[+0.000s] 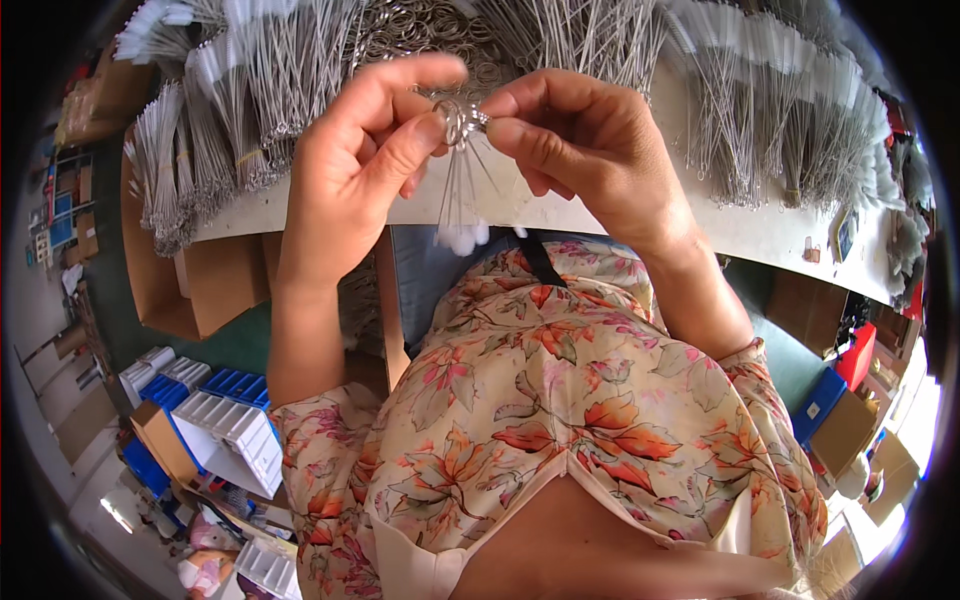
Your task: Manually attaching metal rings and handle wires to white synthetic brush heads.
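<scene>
My left hand (362, 150) is raised over the near edge of the table, its thumb and fingers pinching a shiny metal split ring (450, 120). Facing it, my right hand (592, 140) is closed, thumb against forefinger, on the looped wire ends of small brushes right beside the ring. Several thin wire brushes (463, 200) dangle from there, their white bristle tips pointing down toward my lap. How many loops are threaded on the ring is too small to tell.
Behind my hands lies a heap of loose metal rings (425, 35) on the white table (700, 225). Bundles of wire brushes stand at left (215, 120) and right (745, 130). An open cardboard box (215, 290) is below the table's left end; blue and white plastic bins (225, 420) are farther left.
</scene>
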Available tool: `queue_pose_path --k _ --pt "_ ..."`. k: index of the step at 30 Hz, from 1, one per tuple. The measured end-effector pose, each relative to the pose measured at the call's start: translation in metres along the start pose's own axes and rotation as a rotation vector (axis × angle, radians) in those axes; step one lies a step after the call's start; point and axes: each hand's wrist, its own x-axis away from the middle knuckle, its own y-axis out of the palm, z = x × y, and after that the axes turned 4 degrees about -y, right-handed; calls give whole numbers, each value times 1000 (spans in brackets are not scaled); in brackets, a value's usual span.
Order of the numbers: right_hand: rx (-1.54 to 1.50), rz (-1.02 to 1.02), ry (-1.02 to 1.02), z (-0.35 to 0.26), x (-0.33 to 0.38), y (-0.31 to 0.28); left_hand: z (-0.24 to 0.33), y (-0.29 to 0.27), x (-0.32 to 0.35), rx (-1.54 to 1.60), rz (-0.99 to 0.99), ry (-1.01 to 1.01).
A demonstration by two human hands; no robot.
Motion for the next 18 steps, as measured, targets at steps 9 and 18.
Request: queue_pose_path --k 9,18 --pt "-57 -46 33 11 -4 19 13 -14 19 -13 5 -181" --pt "-254 -46 -111 29 -8 55 -10 -17 36 306 275 91"
